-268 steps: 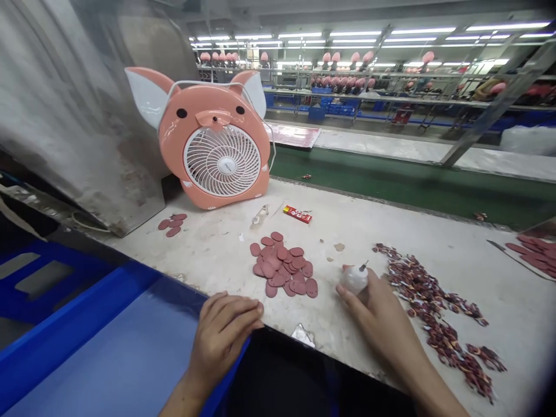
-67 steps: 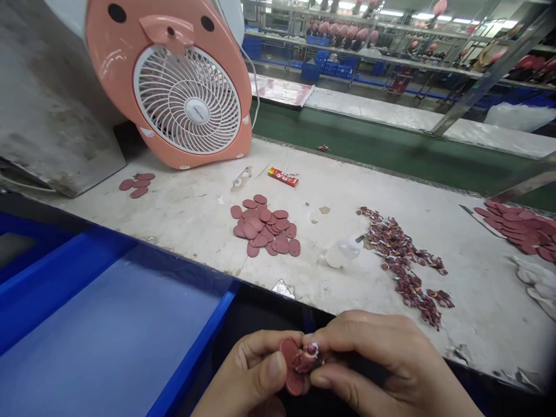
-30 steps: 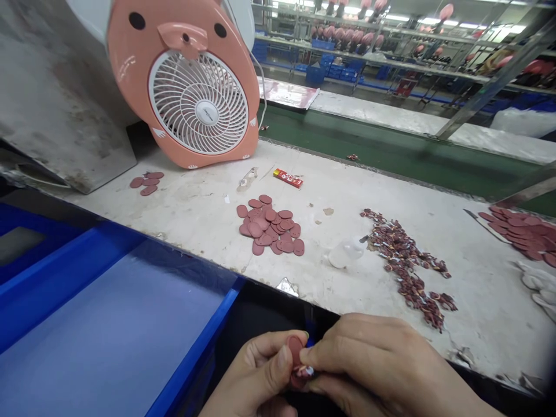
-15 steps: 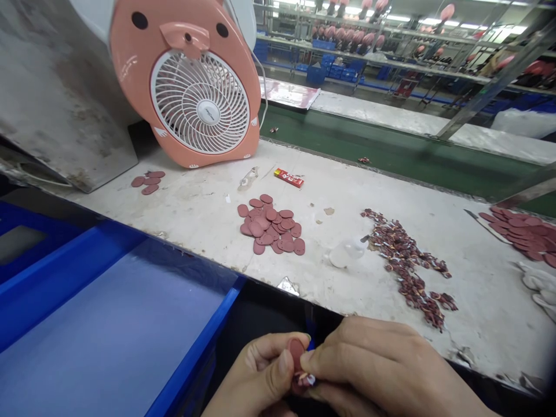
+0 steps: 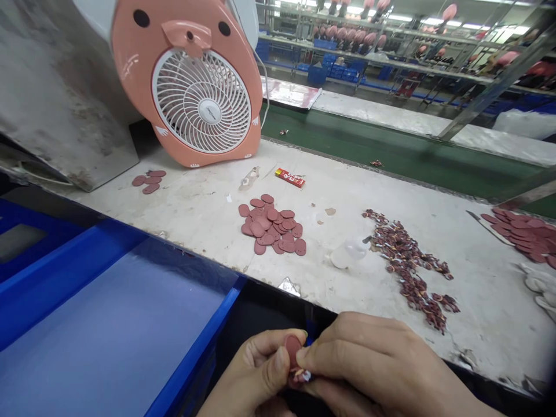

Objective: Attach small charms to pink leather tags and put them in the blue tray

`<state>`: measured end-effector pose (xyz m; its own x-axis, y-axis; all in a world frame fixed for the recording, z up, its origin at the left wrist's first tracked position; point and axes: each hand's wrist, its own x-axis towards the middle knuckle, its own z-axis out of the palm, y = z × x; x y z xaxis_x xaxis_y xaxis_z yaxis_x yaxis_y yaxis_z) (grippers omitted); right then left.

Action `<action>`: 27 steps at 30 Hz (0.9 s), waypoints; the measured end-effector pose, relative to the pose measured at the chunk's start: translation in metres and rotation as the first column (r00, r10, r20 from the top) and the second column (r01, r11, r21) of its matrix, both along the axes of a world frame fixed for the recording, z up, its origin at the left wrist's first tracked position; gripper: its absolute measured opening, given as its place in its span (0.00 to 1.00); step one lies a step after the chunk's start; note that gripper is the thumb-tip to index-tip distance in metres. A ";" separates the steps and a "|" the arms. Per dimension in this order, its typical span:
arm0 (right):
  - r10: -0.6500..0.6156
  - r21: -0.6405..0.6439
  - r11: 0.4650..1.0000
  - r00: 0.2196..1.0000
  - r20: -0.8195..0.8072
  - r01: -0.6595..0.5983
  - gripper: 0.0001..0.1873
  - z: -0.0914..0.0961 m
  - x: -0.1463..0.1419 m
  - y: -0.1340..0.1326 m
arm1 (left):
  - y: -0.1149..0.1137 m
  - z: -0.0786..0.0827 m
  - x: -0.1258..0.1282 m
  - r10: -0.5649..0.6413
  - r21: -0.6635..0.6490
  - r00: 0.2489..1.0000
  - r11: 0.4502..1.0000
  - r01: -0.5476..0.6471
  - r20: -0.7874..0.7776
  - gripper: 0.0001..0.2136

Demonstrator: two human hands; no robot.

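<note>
At the lower middle, below the table's front edge, my left hand (image 5: 256, 373) pinches a flat oval dark-red disc (image 5: 292, 346) between thumb and fingers. My right hand (image 5: 369, 362) is closed against it from the right, its fingertips at the disc's lower edge and on a small dark-red and white piece (image 5: 300, 376). That piece is at the disc's lower end; fingers hide much of it, and I cannot tell whether the two are joined. Beyond my hands lie a pile of similar oval discs (image 5: 271, 227) and a long heap of small dark-red pieces (image 5: 408, 260).
An orange fan (image 5: 186, 87) stands at the back left. A blue bin (image 5: 108, 324) is at the lower left. The table (image 5: 195, 226) also holds a red-and-yellow packet (image 5: 290, 177), a clear cup (image 5: 347, 253) and more discs (image 5: 521, 234). Behind it runs a green belt (image 5: 330, 136).
Both hands have shifted slightly left and up, still holding the disc and small piece. Two small items on the green belt have moved to the right.
</note>
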<state>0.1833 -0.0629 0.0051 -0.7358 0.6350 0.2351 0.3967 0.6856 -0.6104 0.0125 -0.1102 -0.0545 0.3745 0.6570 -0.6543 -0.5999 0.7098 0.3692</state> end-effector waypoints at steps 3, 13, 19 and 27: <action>-0.009 -0.036 0.999 1.000 -0.007 0.008 0.12 0.003 0.001 0.001 | 0.004 0.002 0.000 -0.010 0.028 0.990 1.000 0.006 0.139 0.13; -0.172 -0.111 0.981 0.975 -0.140 0.157 0.13 0.008 0.004 0.004 | 0.008 -0.002 -0.010 -0.005 -0.058 0.922 0.998 0.030 0.388 0.14; -0.157 -0.253 0.959 0.982 -0.107 0.126 0.12 0.005 -0.004 0.002 | 0.011 0.002 -0.008 -0.018 -0.014 0.919 1.000 0.026 0.393 0.12; -0.147 -0.267 0.957 0.984 -0.105 0.114 0.12 0.002 -0.009 0.004 | 0.010 -0.002 -0.001 -0.017 0.091 0.928 0.996 -0.019 0.372 0.10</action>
